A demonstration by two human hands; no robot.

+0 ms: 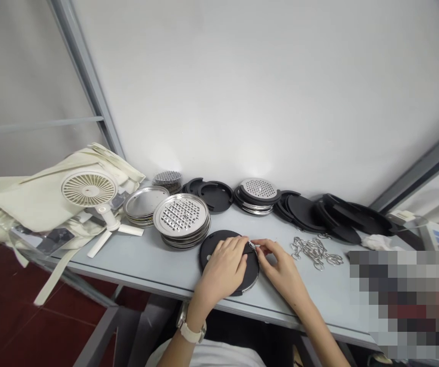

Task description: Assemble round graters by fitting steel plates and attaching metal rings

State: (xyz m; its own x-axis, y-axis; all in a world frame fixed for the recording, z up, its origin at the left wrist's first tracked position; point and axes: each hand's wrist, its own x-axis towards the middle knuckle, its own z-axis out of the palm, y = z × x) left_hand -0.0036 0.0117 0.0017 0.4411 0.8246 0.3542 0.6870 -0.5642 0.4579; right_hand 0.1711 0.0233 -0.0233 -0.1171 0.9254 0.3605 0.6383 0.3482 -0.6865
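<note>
A round black disc (211,246) lies flat on the grey table (146,260) close to its front edge. My left hand (225,270) rests on top of the disc, fingers curled down and pressing on it. My right hand (280,267) is at the disc's right rim, its fingertips pinched on a small silver metal piece (252,245). The two hands almost touch there. A pile of silver metal clips (314,251) lies just right of my right hand.
Behind the disc stand stacks of perforated metal plates (181,219), plain metal trays (143,204), and black discs (212,193). More black discs (337,216) spread to the right. A small white fan (89,191) and cream cloth bags (21,199) sit at left.
</note>
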